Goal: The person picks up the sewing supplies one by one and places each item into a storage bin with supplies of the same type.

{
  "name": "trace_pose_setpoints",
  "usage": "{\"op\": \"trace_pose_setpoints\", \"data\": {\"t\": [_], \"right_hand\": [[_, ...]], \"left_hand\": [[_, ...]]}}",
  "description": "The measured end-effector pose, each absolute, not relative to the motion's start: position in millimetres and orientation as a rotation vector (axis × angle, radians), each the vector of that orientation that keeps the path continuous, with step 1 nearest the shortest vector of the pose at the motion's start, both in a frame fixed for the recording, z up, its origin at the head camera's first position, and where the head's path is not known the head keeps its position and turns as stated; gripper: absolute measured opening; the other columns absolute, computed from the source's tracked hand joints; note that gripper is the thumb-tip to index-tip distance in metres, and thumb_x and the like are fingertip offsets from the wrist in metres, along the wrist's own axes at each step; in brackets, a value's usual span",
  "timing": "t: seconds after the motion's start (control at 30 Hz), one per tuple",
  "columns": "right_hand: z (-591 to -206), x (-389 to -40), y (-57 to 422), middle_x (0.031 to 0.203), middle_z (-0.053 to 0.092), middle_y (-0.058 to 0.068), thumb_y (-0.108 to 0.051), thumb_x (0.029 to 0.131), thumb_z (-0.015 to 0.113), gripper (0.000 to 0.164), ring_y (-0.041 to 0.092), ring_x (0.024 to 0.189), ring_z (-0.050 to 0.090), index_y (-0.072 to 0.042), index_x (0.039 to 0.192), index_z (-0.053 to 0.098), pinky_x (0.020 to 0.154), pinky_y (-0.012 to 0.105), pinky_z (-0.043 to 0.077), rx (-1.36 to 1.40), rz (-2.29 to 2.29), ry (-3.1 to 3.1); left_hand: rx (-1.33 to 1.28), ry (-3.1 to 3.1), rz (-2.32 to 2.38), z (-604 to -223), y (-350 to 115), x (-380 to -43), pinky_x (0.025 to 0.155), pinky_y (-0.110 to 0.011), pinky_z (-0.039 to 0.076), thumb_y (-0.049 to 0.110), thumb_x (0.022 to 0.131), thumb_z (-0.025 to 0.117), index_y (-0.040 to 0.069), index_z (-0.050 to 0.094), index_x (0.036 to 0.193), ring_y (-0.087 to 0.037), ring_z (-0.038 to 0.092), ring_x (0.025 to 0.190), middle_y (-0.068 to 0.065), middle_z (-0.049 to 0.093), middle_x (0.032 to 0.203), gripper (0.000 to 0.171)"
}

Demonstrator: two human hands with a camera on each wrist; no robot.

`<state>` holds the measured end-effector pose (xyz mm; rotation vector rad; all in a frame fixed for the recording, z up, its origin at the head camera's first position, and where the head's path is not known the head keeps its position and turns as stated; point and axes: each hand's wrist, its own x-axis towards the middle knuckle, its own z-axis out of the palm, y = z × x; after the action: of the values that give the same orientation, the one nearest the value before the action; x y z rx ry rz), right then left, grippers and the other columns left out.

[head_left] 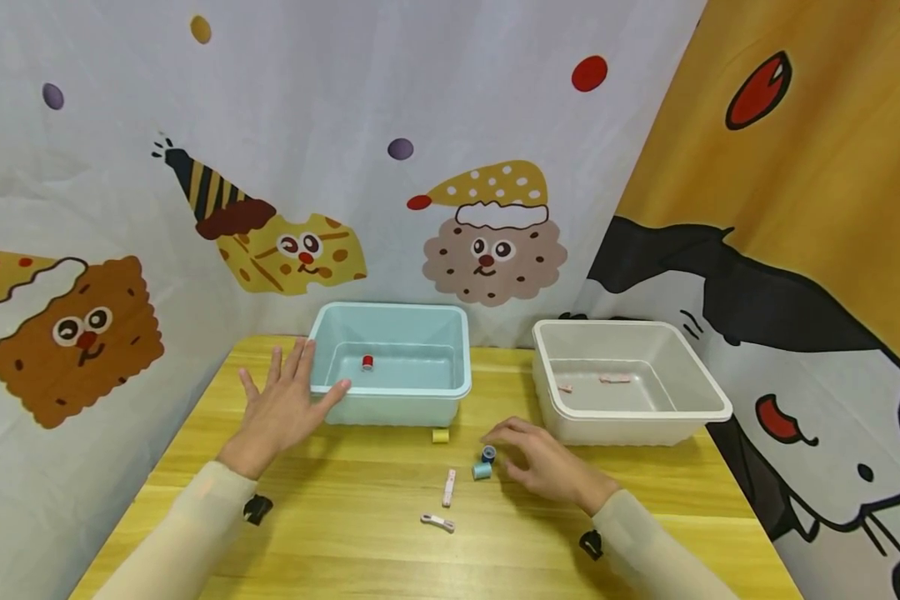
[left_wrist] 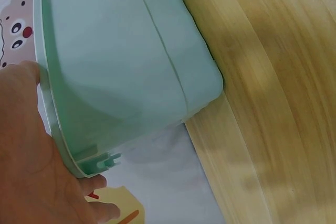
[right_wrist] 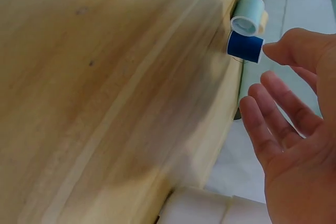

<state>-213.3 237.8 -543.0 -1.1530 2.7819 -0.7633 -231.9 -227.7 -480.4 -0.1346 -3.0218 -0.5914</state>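
Note:
My left hand (head_left: 279,417) rests with spread fingers on the front left of the light blue bin (head_left: 390,408), the thumb lying over its rim. Inside that bin is a red thread spool (head_left: 367,362). My right hand (head_left: 547,467) is beside a dark blue thread spool (head_left: 488,454), its fingers loosely bent. In the right wrist view, one fingertip is right at the white end of the dark blue spool (right_wrist: 244,46), and the other fingers are apart from it. A light blue thread spool (head_left: 482,472) lies against the dark one.
A yellow thread spool (head_left: 440,436) lies by the blue bin's front. Nearer me are a pink folded strip (head_left: 449,488) and a greyish banded bundle (head_left: 437,523). The white bin (head_left: 630,429) at right holds small pink strips (head_left: 615,379). A printed curtain (head_left: 330,100) hangs behind.

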Motion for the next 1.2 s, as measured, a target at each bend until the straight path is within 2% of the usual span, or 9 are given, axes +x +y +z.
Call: {"op": "trace_pose_setpoints", "data": {"t": [0.3, 0.53, 0.7, 0.93, 1.2], "right_hand": [[-548, -218, 233, 0.150, 0.074, -0.003, -0.005, 0.103, 0.083, 0.049, 0.020, 0.140, 0.072, -0.019, 0.150, 0.076, 0.121, 0.047, 0.063, -1.179, -0.745, 2.754], [-549, -216, 225, 0.149, 0.074, -0.006, -0.019, 0.101, 0.092, 0.046, 0.019, 0.141, 0.070, -0.021, 0.146, 0.079, 0.122, 0.048, 0.062, -1.270, -0.629, 2.762], [-550, -216, 220, 0.146, 0.077, -0.010, -0.024, 0.102, 0.092, 0.043, 0.017, 0.140, 0.070, -0.025, 0.143, 0.080, 0.123, 0.049, 0.060, -1.322, -0.524, 2.774], [-553, -217, 216, 0.136, 0.080, -0.013, -0.026, 0.101, 0.092, 0.039, 0.015, 0.137, 0.070, -0.031, 0.139, 0.083, 0.126, 0.052, 0.056, -1.357, -0.420, 2.800], [-558, -219, 213, 0.130, 0.082, -0.012, -0.026, 0.100, 0.092, 0.031, 0.014, 0.131, 0.072, -0.031, 0.130, 0.087, 0.124, 0.051, 0.057, -1.446, -0.365, 2.814]], "left_hand": [[-0.126, -3.023, -0.572, -479, -228, -232, 0.127, -0.099, -0.014, 0.087, 0.112, 0.043, 0.007, 0.010, 0.188, -0.062, 0.001, 0.180, -0.021, 0.006, 0.198, 0.116], [-0.125, -3.026, -0.586, -477, -228, -232, 0.127, -0.099, -0.014, 0.086, 0.112, 0.043, 0.007, 0.009, 0.188, -0.062, 0.000, 0.180, -0.021, 0.004, 0.198, 0.115], [-0.122, -3.034, -0.583, -478, -227, -232, 0.126, -0.098, -0.015, 0.087, 0.112, 0.043, 0.007, 0.009, 0.188, -0.062, -0.001, 0.180, -0.021, 0.005, 0.198, 0.116], [-0.122, -3.037, -0.580, -477, -226, -231, 0.127, -0.098, -0.015, 0.086, 0.113, 0.043, 0.006, 0.008, 0.188, -0.061, -0.001, 0.180, -0.021, 0.004, 0.198, 0.115], [-0.124, -3.035, -0.581, -477, -226, -230, 0.127, -0.098, -0.015, 0.084, 0.113, 0.044, 0.006, 0.008, 0.188, -0.061, -0.001, 0.180, -0.021, 0.003, 0.198, 0.114]]}}
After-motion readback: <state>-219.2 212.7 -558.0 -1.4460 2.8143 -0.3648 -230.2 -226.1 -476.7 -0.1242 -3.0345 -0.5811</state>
